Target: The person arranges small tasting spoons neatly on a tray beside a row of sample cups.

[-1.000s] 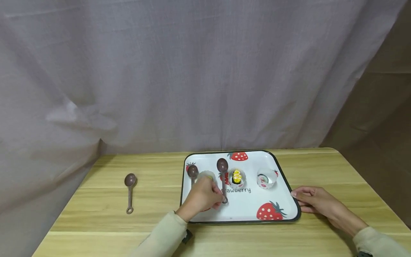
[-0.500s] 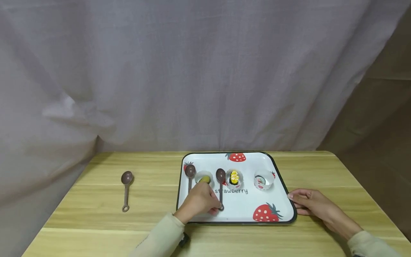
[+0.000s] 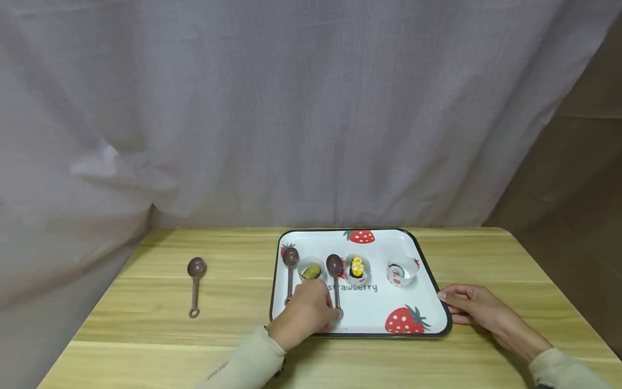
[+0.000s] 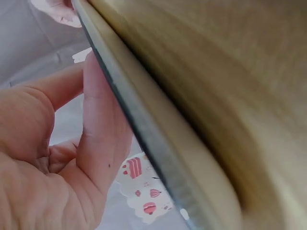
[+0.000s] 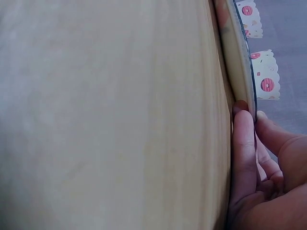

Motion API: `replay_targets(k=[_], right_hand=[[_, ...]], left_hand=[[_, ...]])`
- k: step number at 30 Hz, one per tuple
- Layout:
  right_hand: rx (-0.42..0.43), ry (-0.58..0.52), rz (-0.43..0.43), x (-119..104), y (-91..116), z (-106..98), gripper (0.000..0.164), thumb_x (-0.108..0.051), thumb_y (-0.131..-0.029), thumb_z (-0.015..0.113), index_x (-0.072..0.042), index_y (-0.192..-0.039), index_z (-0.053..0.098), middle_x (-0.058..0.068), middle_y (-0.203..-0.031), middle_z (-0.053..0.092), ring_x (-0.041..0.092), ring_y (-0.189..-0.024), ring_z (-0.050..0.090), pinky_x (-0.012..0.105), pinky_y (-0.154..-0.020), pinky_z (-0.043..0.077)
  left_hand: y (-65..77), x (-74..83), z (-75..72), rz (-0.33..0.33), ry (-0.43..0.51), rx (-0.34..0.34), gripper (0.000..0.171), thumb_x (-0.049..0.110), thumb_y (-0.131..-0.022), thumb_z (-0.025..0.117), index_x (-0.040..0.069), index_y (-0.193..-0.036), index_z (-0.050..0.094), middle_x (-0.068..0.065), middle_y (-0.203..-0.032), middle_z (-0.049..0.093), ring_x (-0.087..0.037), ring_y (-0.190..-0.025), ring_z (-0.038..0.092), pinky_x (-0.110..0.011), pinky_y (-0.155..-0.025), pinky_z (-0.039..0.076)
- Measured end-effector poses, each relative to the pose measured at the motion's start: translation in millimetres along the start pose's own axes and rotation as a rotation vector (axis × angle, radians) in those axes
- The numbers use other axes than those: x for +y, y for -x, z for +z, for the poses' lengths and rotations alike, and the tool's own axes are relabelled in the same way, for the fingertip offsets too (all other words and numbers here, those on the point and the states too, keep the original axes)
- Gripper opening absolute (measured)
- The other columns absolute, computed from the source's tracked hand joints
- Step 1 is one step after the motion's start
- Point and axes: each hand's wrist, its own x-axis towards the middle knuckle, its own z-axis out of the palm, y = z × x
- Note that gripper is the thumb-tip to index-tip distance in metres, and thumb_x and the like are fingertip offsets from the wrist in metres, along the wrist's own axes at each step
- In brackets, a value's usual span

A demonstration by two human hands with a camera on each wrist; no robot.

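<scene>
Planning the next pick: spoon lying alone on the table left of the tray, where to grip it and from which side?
Probably the thin handle of the spoon, pinched across its width from above. It lies flat on the table, bowl toward the curtain, ringed end toward the person, nothing beside it. The left hand is nearer; the right hand is at the tray rim.

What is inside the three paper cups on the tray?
Left cup: a yellow-green piece. Middle cup: a yellow and dark piece. Right cup: something pale, mostly hidden by its wall. The tray holds all three.
</scene>
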Motion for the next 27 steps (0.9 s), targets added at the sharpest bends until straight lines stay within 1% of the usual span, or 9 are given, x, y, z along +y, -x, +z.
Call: replay_targets(k=[2,5,9,11,13,17,20,23,27], right_hand=[[-0.002,-0.004,-0.002,1,0,0,0.029,-0.016,-0.109,0.058,0.007,-0.125,0.066,-0.006,-0.103,0.07,0.006,-0.088,0.066,0.026,-0.078,0.062],[-0.009,-0.011,-0.007,1,1,1,0.029,-0.014,-0.11,0.057,0.008,-0.125,0.065,-0.005,-0.103,0.071,0.005,-0.087,0.067,0.027,-0.078,0.063],[-0.006,-0.009,-0.011,1,0,1,0.028,-0.014,-0.109,0.058,0.008,-0.124,0.066,-0.005,-0.103,0.07,0.006,-0.088,0.066,0.027,-0.078,0.062],[-0.001,-0.005,-0.012,1,0,0,0.027,-0.014,-0.109,0.058,0.007,-0.124,0.066,-0.005,-0.104,0.07,0.006,-0.088,0.065,0.026,-0.078,0.062],[0.003,-0.003,-0.01,1,0,0,0.027,-0.014,-0.109,0.057,0.007,-0.124,0.066,-0.005,-0.103,0.069,0.006,-0.087,0.065,0.026,-0.078,0.062],[0.004,-0.003,0.001,0,0,0,0.027,-0.014,-0.11,0.057,0.007,-0.125,0.066,-0.005,-0.102,0.069,0.006,-0.087,0.065,0.026,-0.078,0.062],[0.009,0.002,0.008,-1,0,0,0.028,-0.015,-0.109,0.058,0.007,-0.125,0.066,-0.006,-0.103,0.07,0.007,-0.087,0.065,0.027,-0.078,0.062],[0.014,0.009,0.012,-1,-1,1,0.03,-0.017,-0.109,0.06,0.007,-0.125,0.066,-0.006,-0.104,0.07,0.007,-0.088,0.066,0.027,-0.078,0.062],[0.019,0.014,0.008,-1,0,1,0.031,-0.018,-0.109,0.06,0.007,-0.125,0.065,-0.006,-0.104,0.07,0.006,-0.088,0.065,0.027,-0.077,0.062]], left_hand=[[-0.9,0.6,0.8,0.021,-0.044,0.016,0.037,0.017,-0.081,0.089,0.014,-0.053,0.064,0.007,-0.048,0.053,-0.01,-0.047,0.051,-0.024,-0.043,0.043],[-3.5,-1.1,3.3,0.033,-0.089,0.028,0.038,0.018,-0.083,0.086,0.015,-0.051,0.064,0.006,-0.05,0.052,-0.011,-0.05,0.05,-0.025,-0.043,0.043],[-5.2,-0.7,4.4,0.029,-0.089,0.042,0.042,0.017,-0.085,0.083,0.015,-0.049,0.06,0.006,-0.049,0.049,-0.01,-0.048,0.047,-0.026,-0.041,0.04],[-5.7,0.9,4.3,0.035,-0.087,0.054,0.046,0.015,-0.086,0.082,0.015,-0.048,0.057,0.007,-0.046,0.046,-0.01,-0.046,0.045,-0.024,-0.04,0.037],[-7.1,1.0,4.9,0.052,-0.107,0.072,0.048,0.014,-0.087,0.082,0.015,-0.048,0.055,0.006,-0.047,0.045,-0.009,-0.045,0.043,-0.024,-0.04,0.036],[-9.9,1.6,4.3,0.086,-0.181,0.097,0.049,0.014,-0.089,0.083,0.015,-0.051,0.053,0.002,-0.054,0.051,-0.01,-0.05,0.044,-0.025,-0.043,0.038],[-10.8,1.9,3.5,0.106,-0.225,0.101,0.048,0.016,-0.091,0.083,0.015,-0.053,0.053,0.0,-0.057,0.053,-0.01,-0.053,0.045,-0.026,-0.045,0.039],[-8.9,1.8,1.7,0.14,-0.276,0.115,0.046,0.022,-0.091,0.083,0.017,-0.054,0.056,0.002,-0.057,0.055,-0.01,-0.052,0.046,-0.029,-0.045,0.04],[-1.8,2.9,-8.0,0.208,-0.337,0.166,0.034,0.032,-0.091,0.082,0.023,-0.062,0.068,0.007,-0.063,0.063,-0.01,-0.057,0.055,-0.032,-0.049,0.045]])
